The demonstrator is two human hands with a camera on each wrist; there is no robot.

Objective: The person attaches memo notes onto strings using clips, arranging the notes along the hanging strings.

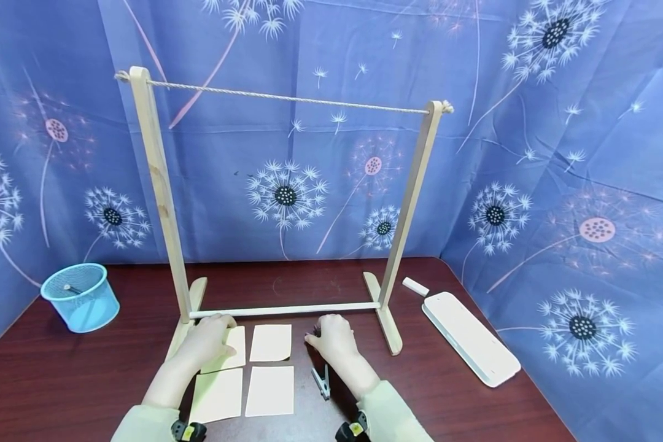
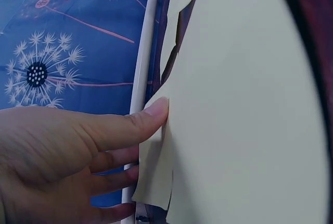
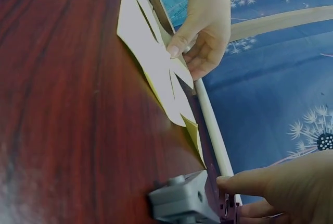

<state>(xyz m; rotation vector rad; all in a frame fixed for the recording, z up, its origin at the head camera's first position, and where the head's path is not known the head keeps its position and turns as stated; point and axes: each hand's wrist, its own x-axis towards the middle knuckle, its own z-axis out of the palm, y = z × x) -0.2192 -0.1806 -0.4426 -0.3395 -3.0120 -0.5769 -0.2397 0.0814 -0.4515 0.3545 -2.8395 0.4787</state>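
Observation:
My left hand (image 1: 205, 339) pinches the edge of the upper-left pale yellow paper square (image 1: 235, 345); in the left wrist view its thumb lies on the paper, with the other fingers behind the edge. Three more squares lie beside and below it: one at upper right (image 1: 271, 342), whose corner curls, one at lower left (image 1: 217, 395) and one at lower right (image 1: 270, 391). My right hand (image 1: 336, 337) holds a small dark purple clip (image 3: 227, 209) between thumb and fingers, mostly hidden in the head view. A grey clip (image 1: 321, 383) lies just nearer to me.
A wooden stand (image 1: 166, 202) with a rope (image 1: 287, 97) strung across its top rises behind my hands. To the left is a blue mesh basket (image 1: 94, 307) with a small item inside. A white case (image 1: 471, 337) and a small white block (image 1: 415, 286) lie at the right.

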